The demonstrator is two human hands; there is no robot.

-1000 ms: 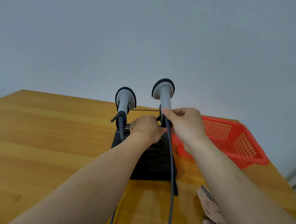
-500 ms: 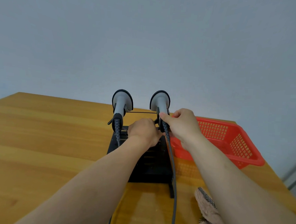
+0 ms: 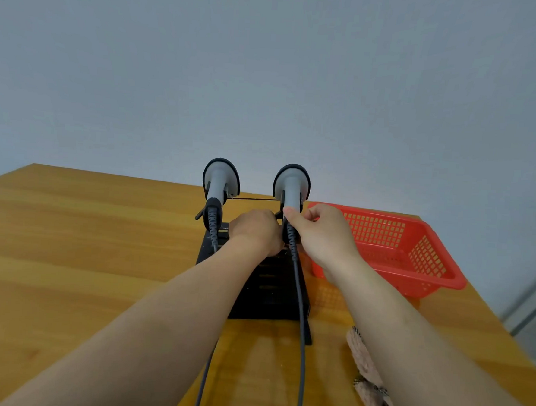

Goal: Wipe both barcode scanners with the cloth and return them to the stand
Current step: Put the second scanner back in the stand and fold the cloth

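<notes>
— Which way do the scanners point?
— Both are upright in the black stand (image 3: 270, 294) on the surface (image 3: 85, 238). The left scanner (image 3: 220, 184) and right scanner (image 3: 291, 188) have their heads on top, facing away toward the wall, with handles running down.
— And the hands?
— The right hand (image 3: 324, 234) pinches the right scanner's handle low down. The left hand (image 3: 254, 233) is beside it, its fingers hidden; I cannot tell its grip.
— The cloth (image 3: 366, 365)?
— On the surface at right, partly under the forearm and cut off at the bottom edge.

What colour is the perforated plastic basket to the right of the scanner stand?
It is a bright orange-red perforated plastic basket, seen best in the head view.
</notes>
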